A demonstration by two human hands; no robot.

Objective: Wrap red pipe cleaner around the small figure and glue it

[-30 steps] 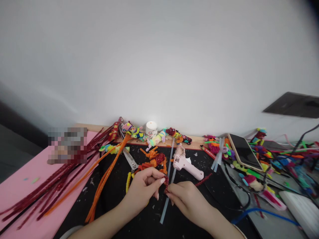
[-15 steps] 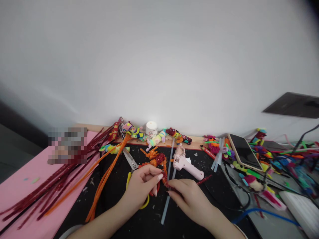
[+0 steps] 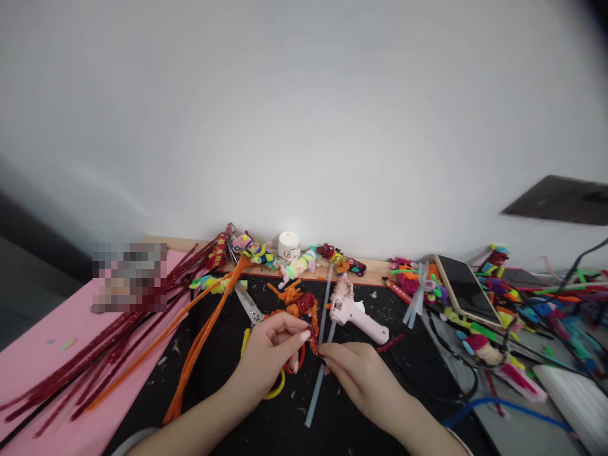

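Observation:
My left hand (image 3: 278,348) pinches one part of a short red and orange pipe cleaner (image 3: 314,342) between thumb and fingers. At its lower end, my right hand (image 3: 356,370) closes on the same pipe cleaner with its fingertips. Just beyond my hands lies a red and orange pipe-cleaner piece (image 3: 304,304) on the black mat (image 3: 228,405). Scissors (image 3: 247,304) with yellow and red handles rest partly hidden under my left hand. A clear glue stick (image 3: 316,396) runs beneath the work, and a pale pink glue gun (image 3: 358,316) lies right of it.
Red tinsel pipe cleaners (image 3: 95,342) and orange ones (image 3: 194,361) spread at the left over a pink surface (image 3: 42,367). Along the back stand a white paper cup (image 3: 289,247) and small pipe-cleaner figures (image 3: 304,263). At the right are a phone (image 3: 468,288) and cables.
My right fingertips have shifted slightly along the pipe cleaner. My left hand stays nearly still, and the things on the mat have not moved.

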